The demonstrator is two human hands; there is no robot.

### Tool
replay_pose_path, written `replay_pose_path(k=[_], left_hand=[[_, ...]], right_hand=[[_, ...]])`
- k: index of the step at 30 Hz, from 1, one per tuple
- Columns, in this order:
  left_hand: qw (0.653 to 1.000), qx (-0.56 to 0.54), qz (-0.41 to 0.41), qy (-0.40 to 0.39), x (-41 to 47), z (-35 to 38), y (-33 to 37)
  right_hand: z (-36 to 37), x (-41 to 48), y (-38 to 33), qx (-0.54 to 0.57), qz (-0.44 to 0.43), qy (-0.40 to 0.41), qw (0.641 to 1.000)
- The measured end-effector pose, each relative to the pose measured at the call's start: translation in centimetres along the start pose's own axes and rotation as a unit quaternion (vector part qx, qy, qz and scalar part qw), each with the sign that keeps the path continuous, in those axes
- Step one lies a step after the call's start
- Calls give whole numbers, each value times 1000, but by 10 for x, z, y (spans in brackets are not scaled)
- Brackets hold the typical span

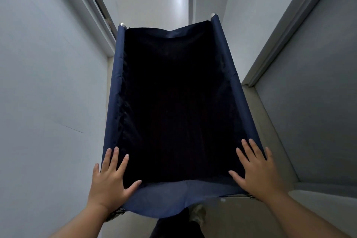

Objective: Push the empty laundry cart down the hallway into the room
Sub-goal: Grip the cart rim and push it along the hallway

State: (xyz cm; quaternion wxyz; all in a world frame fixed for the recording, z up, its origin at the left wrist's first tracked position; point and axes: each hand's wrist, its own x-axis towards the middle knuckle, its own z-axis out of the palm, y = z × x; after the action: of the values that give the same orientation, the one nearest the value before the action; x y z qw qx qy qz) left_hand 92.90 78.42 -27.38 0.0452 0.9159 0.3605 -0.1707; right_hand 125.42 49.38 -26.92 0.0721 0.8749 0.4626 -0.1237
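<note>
A navy fabric laundry cart [173,102] fills the middle of a narrow hallway, seen from above and behind. Its liner hangs as a deep, dark well with nothing visible inside it. The two long side rails, sleeved in blue cloth, run away from the person, and a bare metal tube end [122,24] shows at each far corner of the cart.

The left hand [110,181] lies flat on the cart's near left corner, palm down, fingers spread and pointing forward along the left rail, thumb angled inward over the near edge. Its grip is open; it presses on the fabric and does not wrap around anything. The right hand [257,172] mirrors it on the cart's near right corner, palm down, fingers splayed, thumb reaching inward over the dark liner. Its grip is open too, resting on the rail without curling around it. Both bare forearms enter from the bottom of the view.

A flap of blue fabric [164,199] droops over the cart's near end between the two hands. Below that flap, a shoe [197,214] and a dark trouser leg show on the pale floor [270,121].

Left of the cart a plain light wall [48,83] runs close alongside it. Right of the cart a grey door [318,102] sits in a pale frame. Beyond the cart's far end the hallway continues, bright.
</note>
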Motion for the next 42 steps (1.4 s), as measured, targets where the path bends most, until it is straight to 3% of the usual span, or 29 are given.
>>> replay_pose_path(k=[42], left_hand=[[1000,-24,-16,3,134,-44,-49]], right_hand=[[-30,166,-3,-13,-18,19,1000]])
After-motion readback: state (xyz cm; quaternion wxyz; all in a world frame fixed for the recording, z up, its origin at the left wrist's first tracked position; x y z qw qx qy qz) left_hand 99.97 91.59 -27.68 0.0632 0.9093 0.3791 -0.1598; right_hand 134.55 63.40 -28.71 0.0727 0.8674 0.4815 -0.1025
